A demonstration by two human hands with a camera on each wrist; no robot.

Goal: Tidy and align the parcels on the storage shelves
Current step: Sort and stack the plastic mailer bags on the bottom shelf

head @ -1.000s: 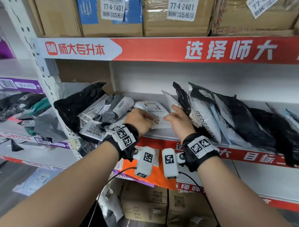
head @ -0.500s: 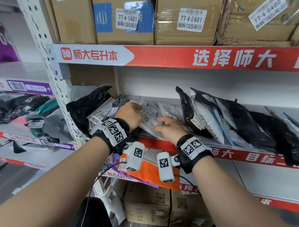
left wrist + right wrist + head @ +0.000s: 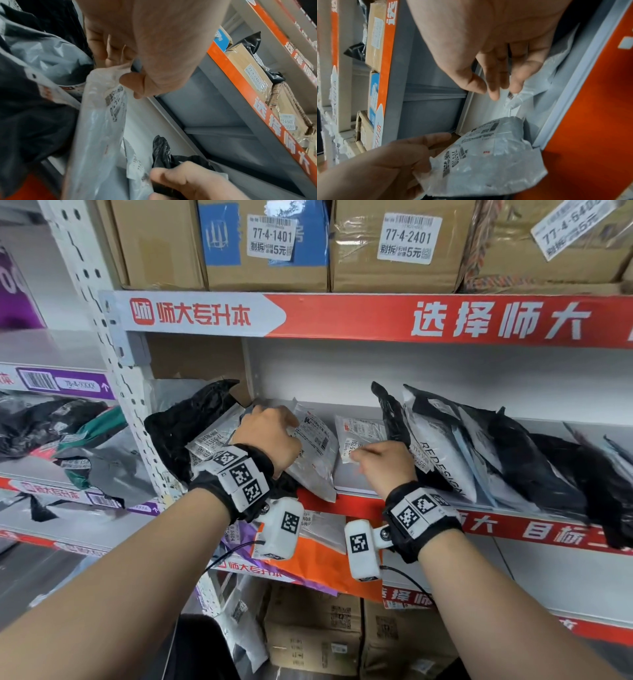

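On the middle shelf (image 3: 356, 491) my left hand (image 3: 270, 433) grips the top edge of a grey-white labelled mailer (image 3: 315, 460), thumb and fingers pinching it in the left wrist view (image 3: 123, 71). The mailer (image 3: 101, 128) stands tilted, its lower end over the shelf's front edge. My right hand (image 3: 380, 460) reaches beside it with straight, relaxed fingers (image 3: 494, 93), the tips touching a small white parcel (image 3: 358, 433) lying flat. Right of that, a row of black and white parcels (image 3: 445, 453) leans leftward. A heap of black and grey parcels (image 3: 191, 426) sits at the shelf's left end.
Cardboard boxes (image 3: 274, 244) with number labels fill the shelf above, behind a red and white banner (image 3: 376, 318). The perforated upright post (image 3: 123, 392) stands left of the heap. An orange parcel (image 3: 318, 563) lies on the shelf below, and boxes (image 3: 315, 635) sit lower still.
My left hand has drawn the grey-white mailer leftward and tipped it up toward the heap. My right hand has shifted right onto the small white parcel; bare shelf now shows between the two parcels.
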